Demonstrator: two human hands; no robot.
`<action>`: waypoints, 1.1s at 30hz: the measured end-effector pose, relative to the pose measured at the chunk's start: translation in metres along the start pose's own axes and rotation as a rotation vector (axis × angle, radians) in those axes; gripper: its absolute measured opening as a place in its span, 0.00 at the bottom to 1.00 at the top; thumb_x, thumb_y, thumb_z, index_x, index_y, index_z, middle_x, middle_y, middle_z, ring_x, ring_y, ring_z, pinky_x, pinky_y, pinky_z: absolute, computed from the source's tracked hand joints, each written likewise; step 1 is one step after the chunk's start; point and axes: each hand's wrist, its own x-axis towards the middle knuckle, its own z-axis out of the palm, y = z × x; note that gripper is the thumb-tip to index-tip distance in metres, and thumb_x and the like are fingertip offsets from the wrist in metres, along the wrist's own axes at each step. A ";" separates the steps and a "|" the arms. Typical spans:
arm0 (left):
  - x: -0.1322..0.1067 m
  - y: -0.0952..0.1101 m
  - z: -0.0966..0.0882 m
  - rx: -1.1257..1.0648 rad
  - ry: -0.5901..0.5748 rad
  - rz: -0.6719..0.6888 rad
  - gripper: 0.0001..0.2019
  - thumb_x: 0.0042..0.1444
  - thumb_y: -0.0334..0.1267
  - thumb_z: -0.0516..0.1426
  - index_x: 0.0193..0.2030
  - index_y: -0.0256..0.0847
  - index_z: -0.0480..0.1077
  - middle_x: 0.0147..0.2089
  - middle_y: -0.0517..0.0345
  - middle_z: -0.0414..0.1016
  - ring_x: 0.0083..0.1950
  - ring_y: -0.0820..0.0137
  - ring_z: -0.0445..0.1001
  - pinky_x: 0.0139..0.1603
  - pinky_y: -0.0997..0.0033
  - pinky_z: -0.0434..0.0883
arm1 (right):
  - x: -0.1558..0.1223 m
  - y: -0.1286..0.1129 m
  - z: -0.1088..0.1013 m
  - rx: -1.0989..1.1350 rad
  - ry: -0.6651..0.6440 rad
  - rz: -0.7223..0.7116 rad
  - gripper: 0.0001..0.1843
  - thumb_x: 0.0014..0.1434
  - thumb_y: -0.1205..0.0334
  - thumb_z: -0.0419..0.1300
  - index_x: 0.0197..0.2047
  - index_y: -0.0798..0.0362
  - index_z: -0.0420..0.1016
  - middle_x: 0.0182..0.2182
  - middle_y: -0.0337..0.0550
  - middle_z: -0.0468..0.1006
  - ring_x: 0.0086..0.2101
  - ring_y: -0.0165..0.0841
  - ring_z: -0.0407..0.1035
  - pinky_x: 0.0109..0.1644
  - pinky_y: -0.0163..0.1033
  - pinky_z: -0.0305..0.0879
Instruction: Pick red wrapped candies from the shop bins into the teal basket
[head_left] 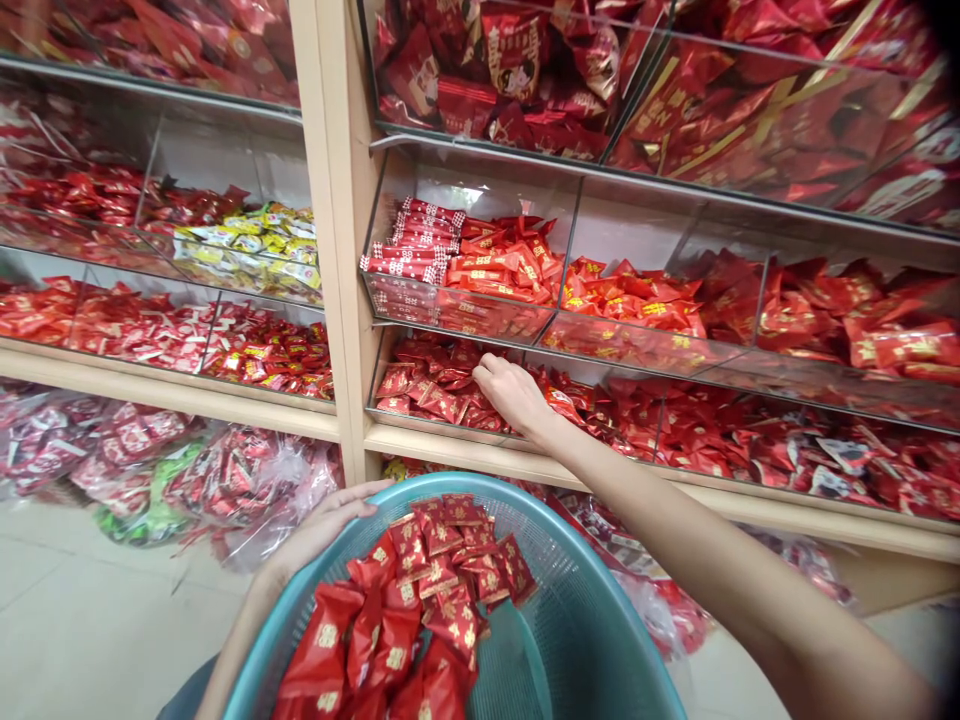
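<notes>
A teal plastic basket [592, 560] is tilted towards me, with red-and-gold wrapped sweets [439, 545] and larger red packets [390, 640] inside. At its far left rim, my left hand [334, 520] holds the basket, fingers laid along the edge and the forearm around its side. My right hand [517, 395] reaches into a low shelf compartment of small red-and-gold sweets [431, 395]. Its fingers curl down among the wrappers, and whatever is between them is hidden.
Wooden shelving [330, 200] holds clear bins of red sweets, with yellow packets [247, 245] at left. A clear bin front [487, 315] overhangs my right hand. Plastic bags of sweets [225, 480] lie under the shelves on the tiled floor [67, 600].
</notes>
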 end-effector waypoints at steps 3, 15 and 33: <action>0.001 -0.001 -0.001 -0.001 0.004 0.001 0.18 0.44 0.39 0.56 0.44 0.47 0.75 0.44 0.62 0.78 0.45 0.59 0.74 0.49 0.62 0.68 | -0.003 0.001 -0.006 0.062 0.037 0.064 0.10 0.64 0.66 0.44 0.39 0.54 0.65 0.39 0.46 0.67 0.36 0.32 0.62 0.33 0.34 0.54; 0.007 -0.012 -0.007 0.065 0.020 0.017 0.19 0.45 0.40 0.56 0.46 0.49 0.73 0.50 0.65 0.75 0.55 0.57 0.68 0.55 0.64 0.65 | -0.049 -0.001 -0.034 0.529 0.293 0.125 0.08 0.61 0.66 0.47 0.38 0.54 0.66 0.36 0.45 0.67 0.34 0.31 0.64 0.36 0.34 0.58; 0.007 -0.008 -0.004 0.140 -0.005 0.007 0.20 0.47 0.42 0.53 0.49 0.53 0.71 0.49 0.67 0.75 0.56 0.56 0.67 0.57 0.57 0.63 | -0.174 -0.037 -0.003 0.821 -0.165 0.384 0.08 0.57 0.65 0.48 0.28 0.53 0.63 0.22 0.36 0.66 0.22 0.26 0.60 0.26 0.31 0.54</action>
